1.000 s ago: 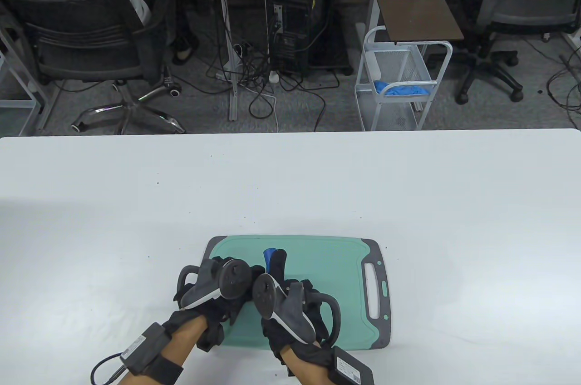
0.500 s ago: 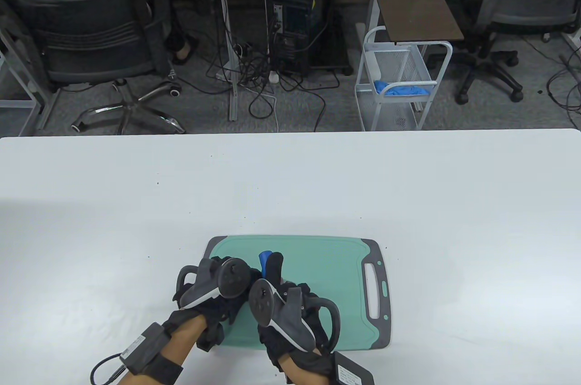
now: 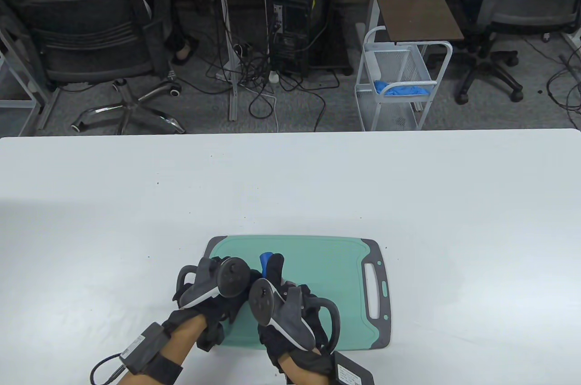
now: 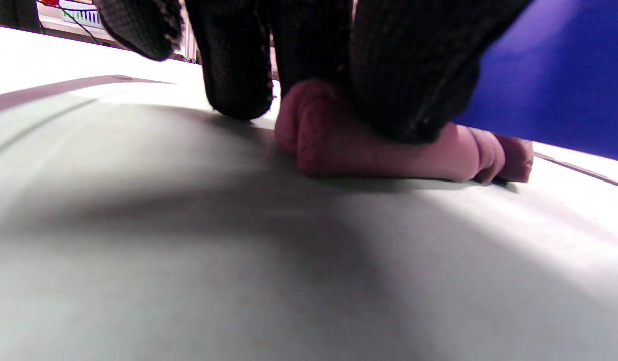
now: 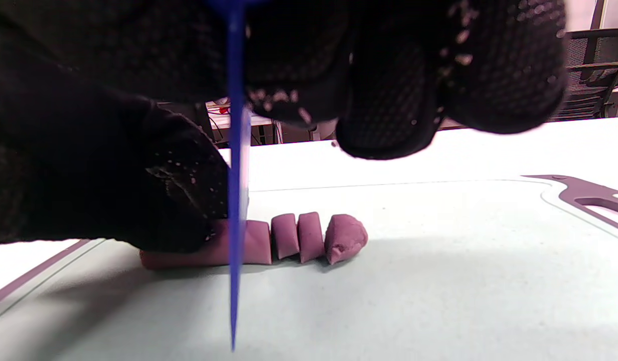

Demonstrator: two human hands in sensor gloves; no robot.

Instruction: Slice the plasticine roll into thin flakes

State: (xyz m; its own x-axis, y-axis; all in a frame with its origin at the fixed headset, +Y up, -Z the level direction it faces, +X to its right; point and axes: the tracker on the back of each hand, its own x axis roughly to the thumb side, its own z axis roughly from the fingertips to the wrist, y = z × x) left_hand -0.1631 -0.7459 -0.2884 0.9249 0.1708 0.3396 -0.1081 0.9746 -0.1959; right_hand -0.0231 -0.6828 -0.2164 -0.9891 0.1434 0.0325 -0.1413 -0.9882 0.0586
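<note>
Now pinning plasticine roll [image 5: 239, 248] under left hand [image 3: 213, 287], gripping blue knife [image 5: 236, 175] in right hand [image 3: 283, 308]; risking thick, squashed flakes through uneven pressure.

Purple plasticine roll [image 5: 228, 248] lying flat on green cutting board [image 5: 439, 281]; three cut slices [image 5: 309, 236] at right end.

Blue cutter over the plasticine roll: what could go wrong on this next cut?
1. The blue cutter stands right beside the left hand pressing the plasticine roll; a slip could nick the glove.
2. The cut slices look chunky, not thin flakes; the same spacing may repeat that.
3. The slices lean together and might re-stick.
</note>
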